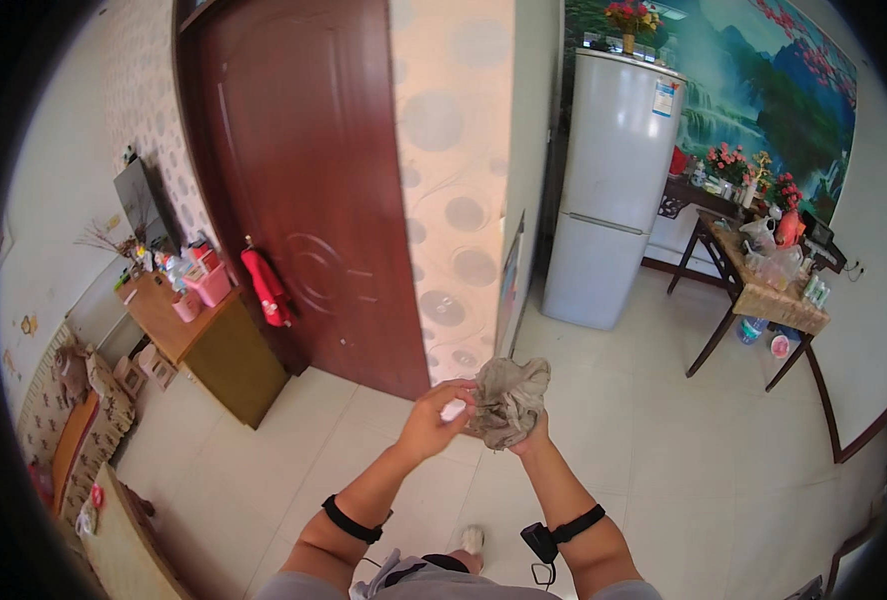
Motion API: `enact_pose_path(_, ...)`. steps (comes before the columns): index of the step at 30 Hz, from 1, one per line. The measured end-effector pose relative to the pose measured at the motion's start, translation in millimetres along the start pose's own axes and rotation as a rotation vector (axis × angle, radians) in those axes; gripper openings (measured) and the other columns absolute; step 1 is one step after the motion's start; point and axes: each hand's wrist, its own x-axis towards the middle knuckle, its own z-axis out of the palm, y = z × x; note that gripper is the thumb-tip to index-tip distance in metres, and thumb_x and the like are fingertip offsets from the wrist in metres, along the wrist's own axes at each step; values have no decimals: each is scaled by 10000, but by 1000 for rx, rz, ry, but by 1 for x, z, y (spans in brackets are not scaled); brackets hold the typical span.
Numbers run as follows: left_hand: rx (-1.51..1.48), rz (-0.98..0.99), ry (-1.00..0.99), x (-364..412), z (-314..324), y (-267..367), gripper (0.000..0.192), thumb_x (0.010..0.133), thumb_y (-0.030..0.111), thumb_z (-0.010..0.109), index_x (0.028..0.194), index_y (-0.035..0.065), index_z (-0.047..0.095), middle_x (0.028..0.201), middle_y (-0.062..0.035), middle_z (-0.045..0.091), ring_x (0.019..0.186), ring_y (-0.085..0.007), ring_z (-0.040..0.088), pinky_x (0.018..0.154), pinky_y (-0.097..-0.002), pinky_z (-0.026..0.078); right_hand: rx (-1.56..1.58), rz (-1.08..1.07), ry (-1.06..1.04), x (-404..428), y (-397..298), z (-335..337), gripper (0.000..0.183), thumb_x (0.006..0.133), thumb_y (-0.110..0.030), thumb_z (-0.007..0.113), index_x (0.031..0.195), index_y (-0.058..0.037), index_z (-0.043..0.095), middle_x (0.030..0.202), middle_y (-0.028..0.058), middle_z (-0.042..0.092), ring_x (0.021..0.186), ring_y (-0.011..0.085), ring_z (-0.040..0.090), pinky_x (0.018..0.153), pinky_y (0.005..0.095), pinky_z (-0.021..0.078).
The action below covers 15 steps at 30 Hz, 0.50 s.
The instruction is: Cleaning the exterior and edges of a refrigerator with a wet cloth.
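A crumpled grey-brown cloth (509,401) is held up in front of me, over the tiled floor. My left hand (442,412) is at the cloth's left edge, its fingers curled against it, with a small white patch showing between thumb and fingers; what that patch is, I cannot tell. Beneath the cloth and to its right, my right hand (533,433) supports it, its fingers mostly hidden behind the folds. Black straps circle both forearms, and a small black device (539,541) hangs at the right one.
Ahead stand a dark red door (316,172) and a patterned wall corner (455,225). A wooden cabinet (233,360) with pink containers is at left, near a sofa (113,390). At right are a refrigerator (601,187) and a cloth-covered table (781,306) holding bags and bottles.
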Motion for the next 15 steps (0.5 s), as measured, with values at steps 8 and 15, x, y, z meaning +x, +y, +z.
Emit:
enact_pose_path(8,-146,-135,-103,157,123,-114,135,835,35,625,967,28,596,948,-63,648,881,-151,608,787,-277,471,-159,-108,150,106,-185,-74,434,948,-347,396,1243,-44,495,1162,135,578,1051,300,570,891,446,482)
enact_pose_path(15,-168,-113,-167,310,229,-160,120,829,30,623,947,22,600,915,-78,649,871,-182,631,776,-286,482,-219,-258,63,174,-353,-127,400,947,-335,418,1206,-47,514,1091,123,602,959,284,596,811,417,505)
